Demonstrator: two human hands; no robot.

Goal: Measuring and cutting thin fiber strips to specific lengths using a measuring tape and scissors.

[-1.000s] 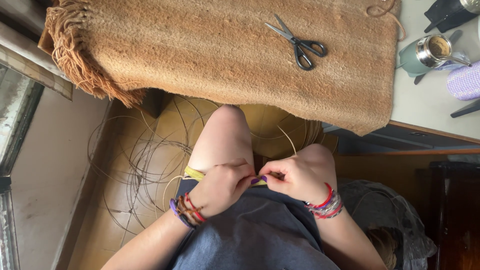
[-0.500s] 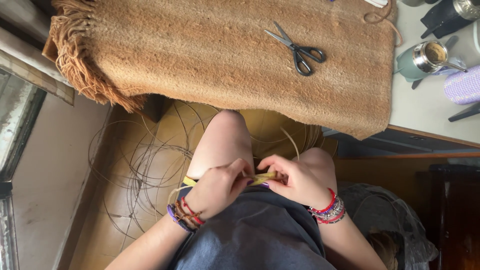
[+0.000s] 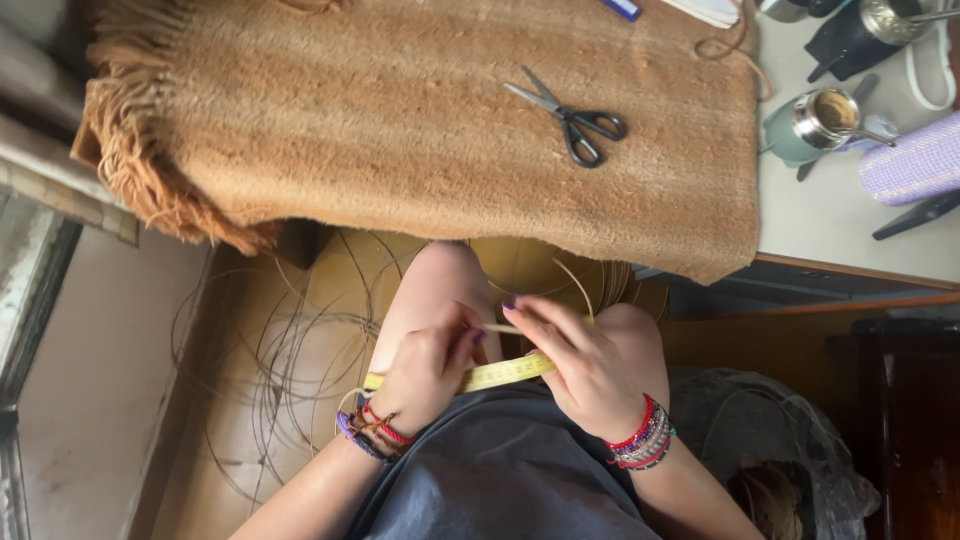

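Observation:
I sit with bare knees under a table edge. My left hand [image 3: 425, 368] and my right hand [image 3: 580, 365] meet over my lap. Between them runs a yellow tape measure [image 3: 500, 373], stretched flat across my thighs; my left hand pins one part and my right hand lies over the other end. A thin pale reed strand [image 3: 497, 328] is pinched between the fingertips of both hands just above the tape and curves up past my right knee. Both wrists carry several bracelets.
A brown fringed woollen blanket [image 3: 420, 120] covers the table, with black-handled scissors [image 3: 570, 120] on it. A metal-rimmed cup with a straw [image 3: 815, 122] and a lilac cloth item [image 3: 915, 160] stand on the right. Loose coils of thin reed [image 3: 290, 340] lie on the floor.
The tape measure is now pulled out longer between my hands. My right hand has opened flatter over it, and the reed is held at my fingertips. The view has shifted slightly right and down.

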